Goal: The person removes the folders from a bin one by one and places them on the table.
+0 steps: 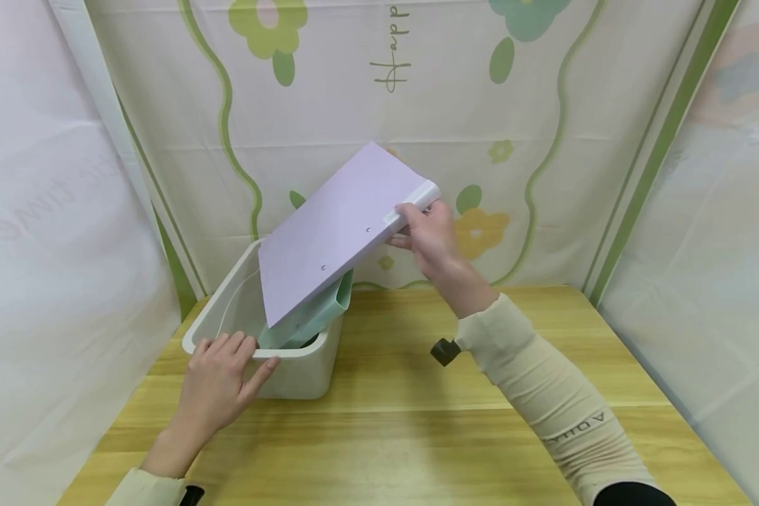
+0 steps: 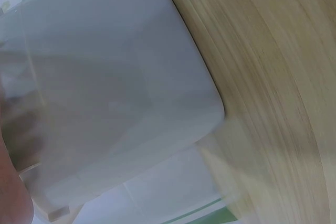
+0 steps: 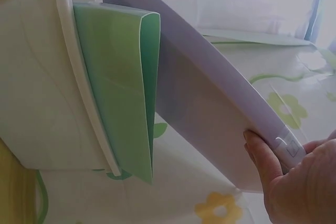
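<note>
A lilac file binder (image 1: pixel 335 218), with two rivets and a white label on its spine, slants up out of a white plastic bin (image 1: pixel 303 376). My right hand (image 1: pixel 433 239) grips its spine at the upper end, thumb on the near face and fingers underneath. The binder's lower corner overlaps the bin's opening. Inside the bin, a mint green folder (image 3: pixel 115 77) leans out over the right rim, below the binder. My left hand (image 1: pixel 218 383) holds the bin's near rim, fingers hooked over it and thumb on the outside. Only a sliver of that hand shows in the left wrist view.
The bin stands on a wood-grain table (image 1: pixel 417 436), left of the middle. A flower-printed cloth (image 1: pixel 430 105) hangs behind the table, and pale cloth panels enclose both sides. The upper part of the binder overlaps the back cloth in the head view.
</note>
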`<state>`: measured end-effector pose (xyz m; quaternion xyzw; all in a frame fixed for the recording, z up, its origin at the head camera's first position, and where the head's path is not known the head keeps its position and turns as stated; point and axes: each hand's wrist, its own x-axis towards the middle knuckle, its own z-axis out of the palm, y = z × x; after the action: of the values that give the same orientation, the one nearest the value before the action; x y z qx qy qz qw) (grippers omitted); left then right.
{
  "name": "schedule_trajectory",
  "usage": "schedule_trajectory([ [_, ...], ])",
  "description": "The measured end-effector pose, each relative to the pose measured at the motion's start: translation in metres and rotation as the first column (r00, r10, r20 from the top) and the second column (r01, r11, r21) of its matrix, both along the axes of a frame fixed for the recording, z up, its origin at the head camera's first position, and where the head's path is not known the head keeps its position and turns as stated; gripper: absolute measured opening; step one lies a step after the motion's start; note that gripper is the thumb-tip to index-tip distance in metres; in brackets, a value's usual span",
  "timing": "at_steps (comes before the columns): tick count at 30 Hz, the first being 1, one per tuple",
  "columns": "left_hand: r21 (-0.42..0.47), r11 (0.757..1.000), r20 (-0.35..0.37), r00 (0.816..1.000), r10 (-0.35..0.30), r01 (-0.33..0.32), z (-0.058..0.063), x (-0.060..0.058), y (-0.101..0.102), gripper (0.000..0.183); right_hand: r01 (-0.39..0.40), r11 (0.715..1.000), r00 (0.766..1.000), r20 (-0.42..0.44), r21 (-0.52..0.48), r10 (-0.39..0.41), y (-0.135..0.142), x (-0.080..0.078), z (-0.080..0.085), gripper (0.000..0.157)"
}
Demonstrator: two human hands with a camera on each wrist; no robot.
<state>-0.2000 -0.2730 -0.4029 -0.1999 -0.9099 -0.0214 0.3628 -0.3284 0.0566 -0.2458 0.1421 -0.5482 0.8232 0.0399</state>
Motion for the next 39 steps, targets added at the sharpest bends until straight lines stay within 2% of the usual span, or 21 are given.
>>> schedule_trajectory([
  [21,-0.003,1.0,0.01,1.0,0.008,-0.008,0.001,0.002,0.0,0.042,0.031,0.999,0.999,0.014,0.018,-0.031,0.021,0.002,0.007,0.039],
  [32,-0.006,1.0,0.02,1.0,0.01,-0.01,0.0,0.002,-0.001,0.041,0.044,0.999,0.998,0.048,0.025,-0.045,0.03,0.001,0.008,0.037],
  [39,-0.004,1.0,0.002,1.0,0.002,-0.002,0.001,0.003,-0.001,0.042,0.047,0.998,0.998,0.044,0.032,-0.048,0.037,-0.001,0.011,0.036],
])
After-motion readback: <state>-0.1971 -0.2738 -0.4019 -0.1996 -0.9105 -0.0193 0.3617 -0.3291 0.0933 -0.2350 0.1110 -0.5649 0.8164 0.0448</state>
